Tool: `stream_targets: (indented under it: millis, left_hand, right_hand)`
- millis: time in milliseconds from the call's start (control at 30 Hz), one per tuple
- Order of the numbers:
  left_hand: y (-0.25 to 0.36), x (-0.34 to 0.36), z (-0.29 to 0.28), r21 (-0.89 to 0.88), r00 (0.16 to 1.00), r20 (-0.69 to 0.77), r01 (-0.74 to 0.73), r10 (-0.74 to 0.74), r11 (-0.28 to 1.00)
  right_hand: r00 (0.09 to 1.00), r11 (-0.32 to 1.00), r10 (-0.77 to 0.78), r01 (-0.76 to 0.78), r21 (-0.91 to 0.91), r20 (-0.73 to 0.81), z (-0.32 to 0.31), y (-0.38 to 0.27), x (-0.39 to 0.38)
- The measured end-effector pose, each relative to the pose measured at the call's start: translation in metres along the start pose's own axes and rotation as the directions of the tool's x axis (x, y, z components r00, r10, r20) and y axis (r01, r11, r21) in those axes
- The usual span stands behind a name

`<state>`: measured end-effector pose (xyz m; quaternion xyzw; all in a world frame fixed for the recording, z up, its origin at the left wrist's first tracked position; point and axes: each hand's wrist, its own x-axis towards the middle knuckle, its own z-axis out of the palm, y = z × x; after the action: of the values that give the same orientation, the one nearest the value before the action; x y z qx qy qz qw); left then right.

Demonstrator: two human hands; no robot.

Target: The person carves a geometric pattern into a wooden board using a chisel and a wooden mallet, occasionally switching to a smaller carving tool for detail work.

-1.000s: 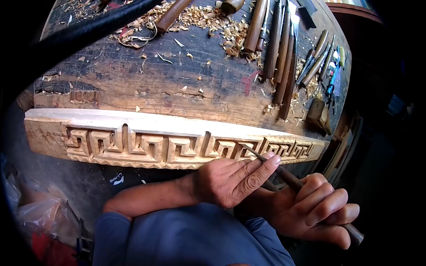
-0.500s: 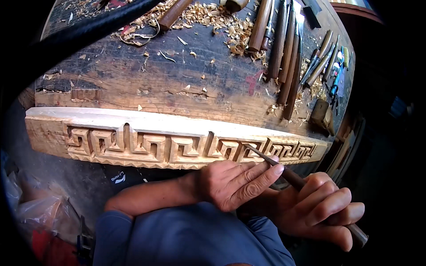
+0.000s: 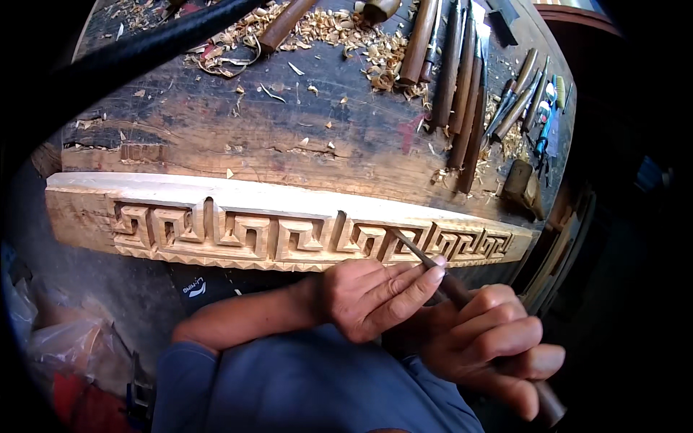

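Observation:
A long pale wooden beam (image 3: 253, 191) lies along the near edge of the bench, its front face carved with an angular, key-like pattern. Both hands are on one wood carving chisel (image 3: 456, 290). Its thin dark blade slants up and left, with the tip at a carved groove right of the beam's middle. My left hand (image 3: 372, 296) closes its fingertips round the chisel near the blade, beside the beam's lower edge. Farther back, my right hand (image 3: 491, 339) wraps round the brown handle, whose butt end sticks out below the fist.
Several long-handled chisels (image 3: 462, 94) lie at the back right of the worn workbench (image 3: 289, 123). Smaller tools (image 3: 520, 108), a brush (image 3: 560, 92) and a wooden block (image 3: 521, 184) are farther right. Curled shavings (image 3: 325, 29) cover the back; a dark tube (image 3: 166, 40) crosses the upper left.
My right hand has swung left and slightly down with the handle, so the chisel slants more steeply. The left fingers and the tip have shifted slightly left.

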<state>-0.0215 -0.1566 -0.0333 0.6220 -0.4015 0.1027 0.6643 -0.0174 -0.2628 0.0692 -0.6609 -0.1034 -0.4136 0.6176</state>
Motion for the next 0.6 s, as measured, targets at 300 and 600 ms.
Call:
stream_targets:
  millis: [300, 600]
  left_hand:
    - [0.0, 0.008, -0.001, 0.01, 0.996, 0.088, -0.035, 0.034, 0.999]
    - [0.0, 0.014, -0.002, 0.042, 0.99, 0.141, -0.019, 0.013, 0.999]
  right_hand:
    - [0.988, 0.973, -0.147, 0.137, -0.187, -0.039, -0.008, -0.02, -0.014]
    - [0.999, 0.998, -0.051, 0.051, -0.029, -0.007, -0.019, -0.015, 0.009]
